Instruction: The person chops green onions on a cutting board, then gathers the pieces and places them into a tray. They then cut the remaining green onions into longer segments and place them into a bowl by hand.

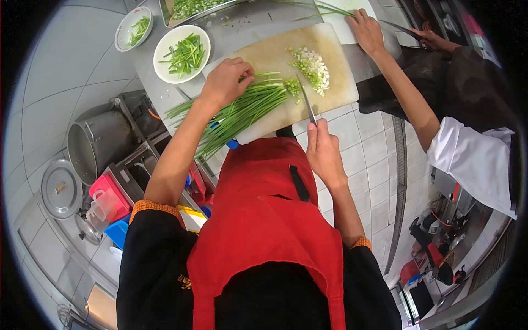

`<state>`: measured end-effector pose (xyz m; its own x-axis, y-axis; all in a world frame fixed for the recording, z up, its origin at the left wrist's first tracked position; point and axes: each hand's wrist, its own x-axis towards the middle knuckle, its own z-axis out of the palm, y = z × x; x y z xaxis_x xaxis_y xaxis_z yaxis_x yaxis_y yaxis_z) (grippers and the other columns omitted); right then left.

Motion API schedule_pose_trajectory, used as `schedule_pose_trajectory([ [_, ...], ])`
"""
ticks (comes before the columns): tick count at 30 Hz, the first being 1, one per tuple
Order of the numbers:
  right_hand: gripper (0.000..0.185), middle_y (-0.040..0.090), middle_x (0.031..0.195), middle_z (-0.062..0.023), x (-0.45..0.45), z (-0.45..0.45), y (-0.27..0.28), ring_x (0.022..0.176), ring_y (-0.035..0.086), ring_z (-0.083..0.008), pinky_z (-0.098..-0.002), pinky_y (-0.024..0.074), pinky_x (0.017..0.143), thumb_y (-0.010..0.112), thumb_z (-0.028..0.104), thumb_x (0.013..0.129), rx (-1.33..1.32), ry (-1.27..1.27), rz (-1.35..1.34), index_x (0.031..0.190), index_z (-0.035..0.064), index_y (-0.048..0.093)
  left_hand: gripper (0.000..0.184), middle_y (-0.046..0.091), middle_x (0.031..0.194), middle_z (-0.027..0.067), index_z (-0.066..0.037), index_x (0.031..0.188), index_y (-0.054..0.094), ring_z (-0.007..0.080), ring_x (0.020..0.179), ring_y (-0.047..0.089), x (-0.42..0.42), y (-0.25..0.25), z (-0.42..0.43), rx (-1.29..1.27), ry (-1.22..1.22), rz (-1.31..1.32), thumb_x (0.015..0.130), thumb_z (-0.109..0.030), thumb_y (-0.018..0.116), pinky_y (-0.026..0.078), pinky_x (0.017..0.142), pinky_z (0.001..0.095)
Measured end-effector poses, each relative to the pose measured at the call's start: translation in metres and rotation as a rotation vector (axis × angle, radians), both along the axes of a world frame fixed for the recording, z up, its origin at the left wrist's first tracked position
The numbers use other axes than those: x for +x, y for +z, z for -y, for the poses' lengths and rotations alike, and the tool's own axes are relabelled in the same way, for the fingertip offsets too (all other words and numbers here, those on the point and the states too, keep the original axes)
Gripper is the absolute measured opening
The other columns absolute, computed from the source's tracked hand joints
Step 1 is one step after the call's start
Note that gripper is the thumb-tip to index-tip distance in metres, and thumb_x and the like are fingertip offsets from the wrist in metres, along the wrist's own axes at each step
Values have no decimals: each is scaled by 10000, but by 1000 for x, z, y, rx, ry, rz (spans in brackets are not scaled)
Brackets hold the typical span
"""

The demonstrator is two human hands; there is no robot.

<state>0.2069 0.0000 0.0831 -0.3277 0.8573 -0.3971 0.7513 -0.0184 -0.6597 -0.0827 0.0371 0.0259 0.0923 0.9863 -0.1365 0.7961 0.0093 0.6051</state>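
Long green onions (245, 107) lie in a bundle across a worn cutting board (335, 52), their leafy ends hanging past its left edge. My left hand (228, 81) rests on the top of the bundle with its fingers curled round the stalks. In my right hand (325, 151) is a knife (309, 104), its blade pointing up the board beside the cut ends. A small heap of chopped green bits (292, 88) lies left of the blade. Chopped white and green pieces (312, 69) form a larger pile to its right.
Two white bowls (160, 55) (119, 37) with cut greens stand at the upper left, near a metal tray (166, 15) of chopped greens. At the right, a co-worker's hands hold green stalks and a knife (400, 28) over a white board (340, 34). A large pot (102, 146) stands at left.
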Motion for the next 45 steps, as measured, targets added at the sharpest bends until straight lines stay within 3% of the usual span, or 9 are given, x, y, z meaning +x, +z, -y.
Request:
schedule_pose_trajectory([
  [3,209,587,650,-314,-9,-1,-9,631,578,-538,-605,436,553,451,186,1043,62,30,-20,988,-15,428,227,659,927,119,-42,1021,681,314,942,612,3,3,7,-20,-16,53,855,-194,717,496,817,414],
  [9,224,603,651,-318,-25,-6,-21,621,606,-522,-604,475,555,435,188,1041,92,88,53,973,-26,435,611,590,1188,153,-26,1229,597,358,1091,543,29,24,37,138,18,-23,790,-409,782,454,937,434],
  [11,228,607,655,-318,-28,-4,-25,631,610,-524,-602,483,562,428,196,1043,96,89,74,978,-23,433,797,544,1280,129,-47,1328,518,346,1157,502,44,24,49,180,19,-264,736,-509,788,427,959,444],
  [14,228,614,663,-317,-32,-2,-29,648,616,-529,-602,494,580,417,204,1046,88,92,92,988,-16,427,834,528,1311,104,-56,1369,477,326,1173,485,55,15,58,193,6,-390,745,-530,763,405,958,441],
  [19,219,621,677,-318,-35,0,-35,673,620,-536,-613,498,613,407,208,1048,63,89,98,1001,-6,422,722,550,1285,91,-43,1334,526,314,1134,500,57,7,66,214,45,-396,789,-461,747,408,924,431],
  [23,213,590,646,-325,-36,2,-37,649,600,-536,-604,459,554,432,186,1045,104,99,112,979,-16,417,597,576,1250,69,-72,1311,587,304,1109,509,56,1,70,271,66,-371,828,-393,731,414,902,428],
  [30,229,627,705,-301,-39,1,-23,690,621,-523,-596,498,609,403,229,1055,59,45,124,999,8,426,578,579,1241,63,-85,1337,585,310,1095,506,61,-15,73,316,108,-343,838,-337,734,427,885,439],
  [39,220,641,735,-287,-56,18,-26,683,624,-517,-595,500,602,420,224,1048,36,123,75,985,13,413,616,581,1219,88,-59,1329,583,313,1092,508,60,-19,73,359,170,-246,810,-336,765,429,895,429],
  [45,198,643,725,-281,-56,20,-33,678,626,-514,-602,499,602,427,208,1042,56,117,112,979,20,423,525,585,1197,132,-45,1151,631,347,1086,530,54,-17,75,424,215,-30,721,-255,848,453,932,444],
])
